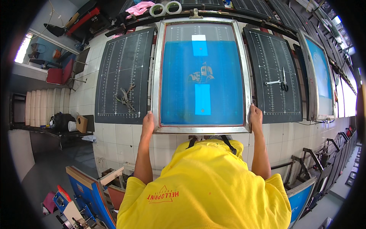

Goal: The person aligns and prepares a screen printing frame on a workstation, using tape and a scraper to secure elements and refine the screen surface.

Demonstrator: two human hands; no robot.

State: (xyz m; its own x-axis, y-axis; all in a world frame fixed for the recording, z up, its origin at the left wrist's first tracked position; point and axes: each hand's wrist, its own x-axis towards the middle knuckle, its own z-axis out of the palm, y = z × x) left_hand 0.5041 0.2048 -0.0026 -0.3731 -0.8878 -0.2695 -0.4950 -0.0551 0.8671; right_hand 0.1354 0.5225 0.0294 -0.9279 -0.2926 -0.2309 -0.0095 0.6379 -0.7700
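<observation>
A large screen printing frame [202, 130] with silver metal edges lies in front of me over a dark board. Its blue-coated mesh [177, 101] carries a small picture in the middle, and two paler rectangles show above and below that picture. My left hand [148, 123] grips the frame's near left corner, thumb up along the side. On the opposite side, my right hand [256, 115] is closed on the edge near the right corner. The fingers of both hands are partly hidden. At the far edge, a metal clamp [196, 14] meets the frame.
Pliers-like clamping tools [126, 98] lie on the ruled left board [110, 65]. Scissors [284, 82] and a wrench [272, 82] rest on the right board [267, 49]. Tape rolls [173, 7] and a pink cloth [140, 9] sit at the back. Another blue screen [319, 68] stands right.
</observation>
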